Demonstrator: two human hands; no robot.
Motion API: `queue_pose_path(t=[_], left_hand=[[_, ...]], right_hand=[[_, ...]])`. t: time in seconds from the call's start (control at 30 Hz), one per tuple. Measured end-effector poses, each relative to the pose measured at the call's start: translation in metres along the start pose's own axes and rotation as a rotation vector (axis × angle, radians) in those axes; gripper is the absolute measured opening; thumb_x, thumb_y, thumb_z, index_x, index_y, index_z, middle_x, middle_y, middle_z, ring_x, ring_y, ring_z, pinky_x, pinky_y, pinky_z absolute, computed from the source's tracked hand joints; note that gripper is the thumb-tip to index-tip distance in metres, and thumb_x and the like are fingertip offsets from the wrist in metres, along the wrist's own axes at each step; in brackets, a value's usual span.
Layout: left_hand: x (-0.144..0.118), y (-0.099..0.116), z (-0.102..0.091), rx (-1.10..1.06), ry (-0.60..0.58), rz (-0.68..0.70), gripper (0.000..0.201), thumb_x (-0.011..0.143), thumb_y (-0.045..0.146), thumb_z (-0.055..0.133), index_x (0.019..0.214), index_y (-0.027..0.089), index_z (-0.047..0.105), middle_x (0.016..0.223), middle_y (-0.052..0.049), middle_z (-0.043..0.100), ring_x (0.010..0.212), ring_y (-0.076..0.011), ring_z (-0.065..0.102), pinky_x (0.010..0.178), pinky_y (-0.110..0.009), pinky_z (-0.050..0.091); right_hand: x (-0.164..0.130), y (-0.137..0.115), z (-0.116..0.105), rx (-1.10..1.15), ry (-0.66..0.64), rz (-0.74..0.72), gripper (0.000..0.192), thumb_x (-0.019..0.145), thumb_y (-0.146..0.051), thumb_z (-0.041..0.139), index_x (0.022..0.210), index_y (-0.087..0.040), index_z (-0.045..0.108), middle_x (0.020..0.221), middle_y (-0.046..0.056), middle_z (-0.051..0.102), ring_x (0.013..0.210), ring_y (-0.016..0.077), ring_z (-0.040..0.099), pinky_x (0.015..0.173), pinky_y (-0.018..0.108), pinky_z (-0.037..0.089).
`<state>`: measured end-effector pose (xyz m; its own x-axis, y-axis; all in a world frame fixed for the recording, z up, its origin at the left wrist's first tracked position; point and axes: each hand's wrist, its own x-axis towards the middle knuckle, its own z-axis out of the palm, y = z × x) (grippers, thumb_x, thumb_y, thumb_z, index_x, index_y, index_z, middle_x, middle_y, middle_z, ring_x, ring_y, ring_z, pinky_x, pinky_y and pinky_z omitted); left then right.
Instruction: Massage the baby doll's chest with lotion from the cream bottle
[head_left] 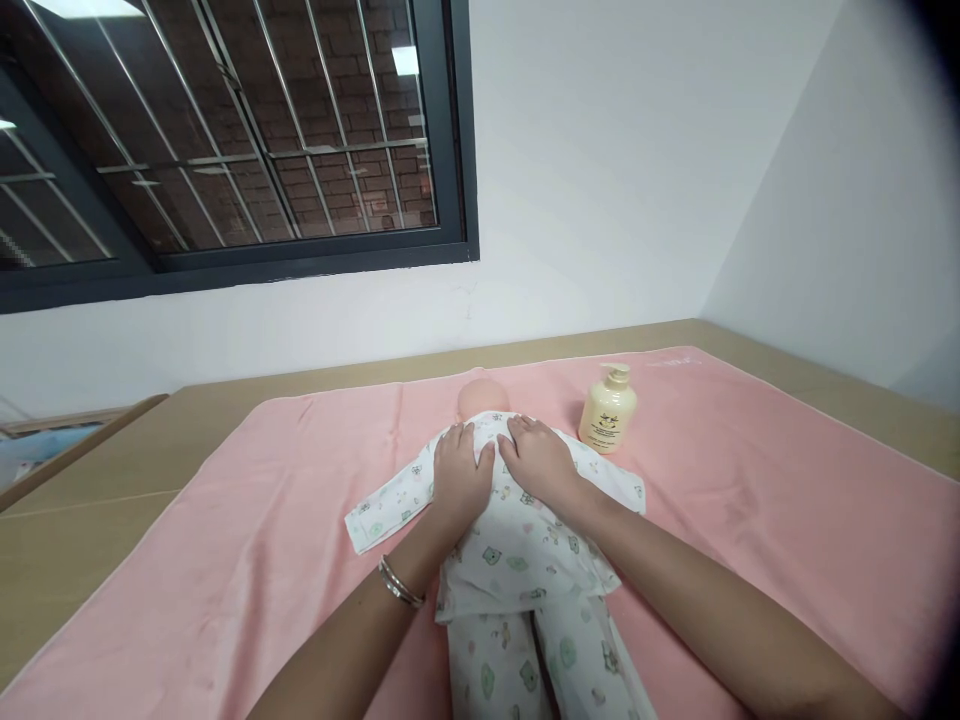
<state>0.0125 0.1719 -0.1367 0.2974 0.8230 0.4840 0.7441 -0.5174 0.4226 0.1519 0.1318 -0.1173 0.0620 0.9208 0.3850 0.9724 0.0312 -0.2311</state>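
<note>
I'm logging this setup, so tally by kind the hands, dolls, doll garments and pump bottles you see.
Hands: 2, left hand and right hand
Doll: 1
Doll garments: 2, printed top and trousers
Pump bottle: 1
Total: 6

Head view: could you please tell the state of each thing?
Left hand: open, resting on printed top
Right hand: open, resting on printed top
Doll: lying, dressed
Pink cloth: spread, creased
Pump bottle: upright
Bracelet: worn
Window: unclear whether shut
</note>
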Motion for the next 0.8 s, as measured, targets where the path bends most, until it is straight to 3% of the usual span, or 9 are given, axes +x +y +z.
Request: queue_pose_path(t=[0.8], left_hand=[[-0.0004,-0.0005,0.0001,-0.004,0.029,0.020,0.039,0.091,0.035,0.043,0.122,0.014,0.053,0.126,-0.015,0.057,0.120,-0.0289,0.049,0.104,-0.047,0.035]], right_hand=[[0.0002,0.0012,0.0002,0.026,-0.014,0.000,0.049,0.097,-0.035,0.026,0.126,-0.007,0.053,0.128,0.015,0.058,0.124,0.0235,0.046,0.107,0.033,0.026]])
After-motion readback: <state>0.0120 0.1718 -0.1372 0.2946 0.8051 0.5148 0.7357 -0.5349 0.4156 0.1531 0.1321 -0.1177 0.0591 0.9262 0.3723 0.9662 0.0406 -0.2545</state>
